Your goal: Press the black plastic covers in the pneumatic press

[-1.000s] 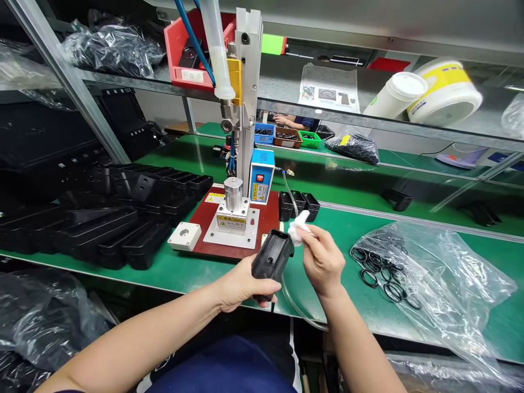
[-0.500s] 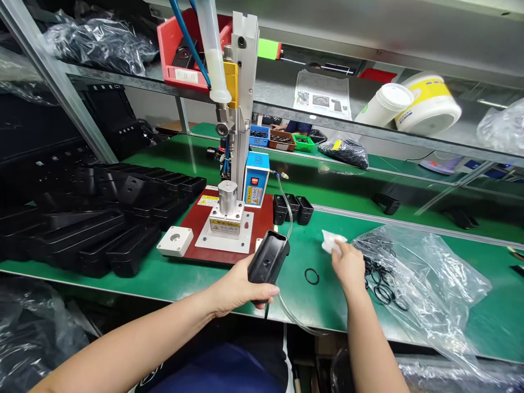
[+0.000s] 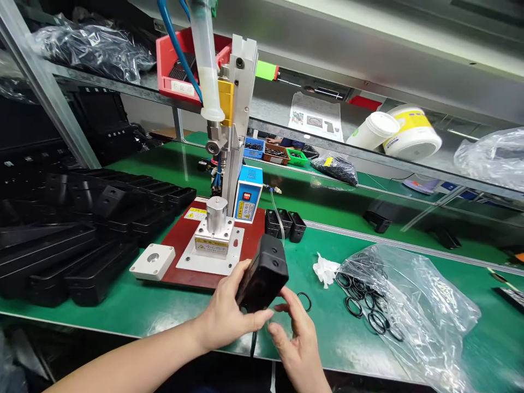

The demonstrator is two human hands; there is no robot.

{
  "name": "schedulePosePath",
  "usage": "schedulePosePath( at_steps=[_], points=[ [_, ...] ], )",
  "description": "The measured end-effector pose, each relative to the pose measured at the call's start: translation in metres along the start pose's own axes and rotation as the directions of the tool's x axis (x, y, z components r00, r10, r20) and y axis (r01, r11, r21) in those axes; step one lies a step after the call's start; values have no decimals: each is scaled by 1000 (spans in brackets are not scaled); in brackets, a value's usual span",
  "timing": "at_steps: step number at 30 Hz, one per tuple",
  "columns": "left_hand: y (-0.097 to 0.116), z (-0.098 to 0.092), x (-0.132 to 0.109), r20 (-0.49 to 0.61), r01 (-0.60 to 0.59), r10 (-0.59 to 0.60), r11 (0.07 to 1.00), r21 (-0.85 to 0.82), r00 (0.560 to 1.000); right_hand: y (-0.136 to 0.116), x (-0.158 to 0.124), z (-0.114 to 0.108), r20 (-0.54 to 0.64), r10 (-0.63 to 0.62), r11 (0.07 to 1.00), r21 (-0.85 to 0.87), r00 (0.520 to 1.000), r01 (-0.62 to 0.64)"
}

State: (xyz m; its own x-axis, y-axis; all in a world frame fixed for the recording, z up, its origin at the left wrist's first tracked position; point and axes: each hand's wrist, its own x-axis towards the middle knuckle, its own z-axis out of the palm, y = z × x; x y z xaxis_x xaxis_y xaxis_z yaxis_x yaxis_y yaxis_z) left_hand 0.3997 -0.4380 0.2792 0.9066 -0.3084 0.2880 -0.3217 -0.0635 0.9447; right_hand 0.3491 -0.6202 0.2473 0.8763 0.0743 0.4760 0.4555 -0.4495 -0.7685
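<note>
My left hand (image 3: pixel 229 308) is wrapped round a black plastic housing (image 3: pixel 268 270), holding it tilted above the front of the bench. My right hand (image 3: pixel 297 335) is just right of the housing's lower end, thumb and fingers apart, with nothing visible in it. Its fingertips are close to the housing; whether they touch it I cannot tell. A single black rubber ring (image 3: pixel 304 301) lies on the bench behind my right hand, partly covered by it. Further right are a crumpled white tissue (image 3: pixel 326 270) and several loose black rings (image 3: pixel 377 322) beside a clear plastic bag (image 3: pixel 426 305).
A press (image 3: pixel 215 215) with a metal fixture stands on a dark red base (image 3: pixel 172 256), a white button box (image 3: pixel 153 262) at its corner. Black housings (image 3: pixel 102 273) are piled at left; smaller black parts (image 3: pixel 297 226) stand behind. A shelf (image 3: pixel 262 123) crosses above, carrying white tubs (image 3: pixel 413 134).
My right hand has let go of the white tissue and moved left to the housing. My left hand has turned the housing, so its hollow side no longer shows. The view has shifted slightly.
</note>
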Motion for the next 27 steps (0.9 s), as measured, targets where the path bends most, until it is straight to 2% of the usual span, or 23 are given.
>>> schedulePosePath(
  at_steps=[3,5,10,12,14,16,18,21,23,25,27],
  points=[
    [-7,-5,-3,20,-98,97,988,122,995,1,10,-19,-44,-9,1000,12,999,10],
    [-10,-5,-4,12,-100,99,983,157,995,-3,15,-29,-27,-13,1000,20,1000,14],
    [-7,3,1,42,43,-46,997,64,998,-12,12,-20,45,-36,998,-44,998,37],
    [-2,3,6,86,89,-89,996,12,992,-12,11,-18,8,-59,994,-90,998,60],
    [4,-2,13,190,153,-149,988,-4,970,-11,14,-25,-39,-79,986,-151,996,73],
    [12,-10,19,354,222,-231,973,66,906,-12,19,-39,-21,-68,978,-198,997,62],
    [20,-20,24,515,237,-295,955,177,805,-18,25,-54,118,-26,978,-203,993,50],
    [26,-30,25,681,224,-317,948,225,659,-29,29,-68,396,2,989,-136,918,56],
    [24,-31,25,753,287,-329,938,192,571,-34,28,-70,476,42,994,-108,878,11],
    [20,-31,24,789,362,-335,919,154,515,-35,26,-69,460,120,990,-118,880,-74],
    [15,-28,26,798,390,-324,913,122,508,-32,23,-68,420,179,982,-127,890,-137]
  ],
)
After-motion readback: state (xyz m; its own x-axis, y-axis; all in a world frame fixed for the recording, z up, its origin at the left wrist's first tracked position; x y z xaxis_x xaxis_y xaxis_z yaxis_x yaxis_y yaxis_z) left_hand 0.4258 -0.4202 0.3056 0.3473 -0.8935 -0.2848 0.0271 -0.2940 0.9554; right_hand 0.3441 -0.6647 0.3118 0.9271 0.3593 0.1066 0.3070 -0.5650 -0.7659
